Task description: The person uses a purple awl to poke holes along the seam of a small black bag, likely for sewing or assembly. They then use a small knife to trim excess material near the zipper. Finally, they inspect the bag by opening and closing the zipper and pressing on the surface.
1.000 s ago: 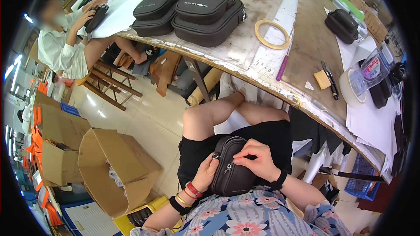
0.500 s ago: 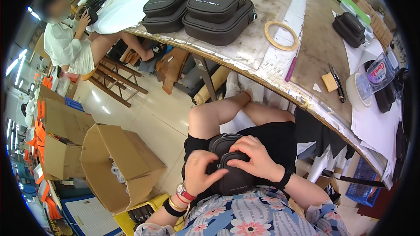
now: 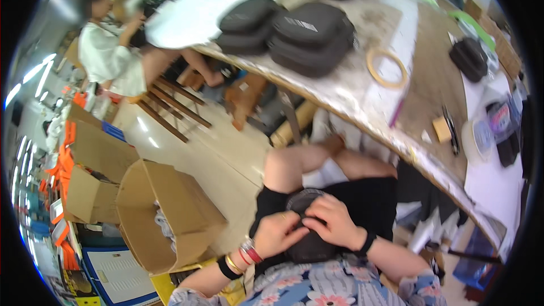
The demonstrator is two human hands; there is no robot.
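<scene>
A dark zippered case lies across my lap, blurred in this view. My left hand is closed at its left side, with thumb and fingertips gripping near the middle. From the right, my right hand holds the case's upper part, fingers curled over it and thumb pressed in. The fingertips of both hands nearly meet. The zip and whatever lies under my fingers are hidden.
Ahead is a worn worktable bearing stacked dark cases, a tape roll, a pen and a plastic bottle. Left of me stands an open cardboard box. A seated co-worker is at the far left.
The view has shifted, so the surroundings appear farther right and lower. My left hand has drawn closer to my right on the case, its thumb now nearer the fingers.
</scene>
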